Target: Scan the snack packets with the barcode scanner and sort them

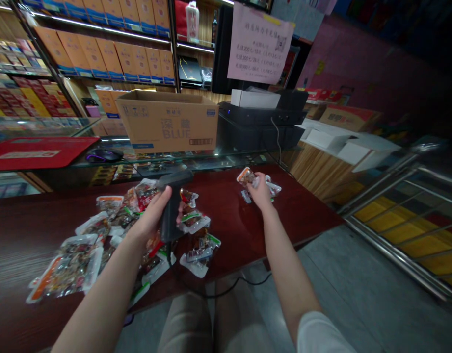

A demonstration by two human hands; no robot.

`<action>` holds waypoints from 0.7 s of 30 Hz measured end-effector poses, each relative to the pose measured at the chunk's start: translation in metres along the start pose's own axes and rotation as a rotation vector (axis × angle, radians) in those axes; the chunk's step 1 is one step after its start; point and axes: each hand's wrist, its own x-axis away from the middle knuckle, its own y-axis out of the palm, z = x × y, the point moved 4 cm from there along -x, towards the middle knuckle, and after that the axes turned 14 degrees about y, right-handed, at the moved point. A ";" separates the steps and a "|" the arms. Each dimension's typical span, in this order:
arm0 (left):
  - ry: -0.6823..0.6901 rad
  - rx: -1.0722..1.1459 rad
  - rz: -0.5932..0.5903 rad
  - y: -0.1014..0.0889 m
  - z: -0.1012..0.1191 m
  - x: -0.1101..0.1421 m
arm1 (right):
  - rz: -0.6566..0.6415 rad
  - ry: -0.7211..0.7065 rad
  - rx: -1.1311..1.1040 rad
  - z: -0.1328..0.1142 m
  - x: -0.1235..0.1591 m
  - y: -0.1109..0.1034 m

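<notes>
The left hand (150, 219) has its fingers clamped around the matte black plastic grip of a handheld barcode scanner (170, 208), just above a heap of glossy, crinkled vacuum-sealed snack packets (73, 268) at lower centre. Right of centre, the right hand (260, 192) pinches its fingers together on a shiny packet (246, 177), above more packets on the dark red woodgrain table (226, 230).

Our one head-worn camera looked forward and down from above, close over our left hand (150, 215) and right hand (260, 192) at a dark red counter (229, 230).
</notes>
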 end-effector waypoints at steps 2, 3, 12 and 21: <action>0.002 -0.016 0.023 -0.010 0.004 -0.003 | 0.091 0.106 0.165 0.010 -0.004 -0.007; 0.003 -0.019 0.037 -0.014 0.005 -0.004 | 0.131 0.143 0.233 0.013 -0.004 -0.010; -0.012 -0.049 0.063 -0.024 0.002 -0.006 | 0.013 -0.201 0.157 -0.023 0.031 0.028; -0.031 -0.013 0.053 -0.034 0.008 -0.004 | -0.676 -0.412 0.170 -0.068 0.096 0.082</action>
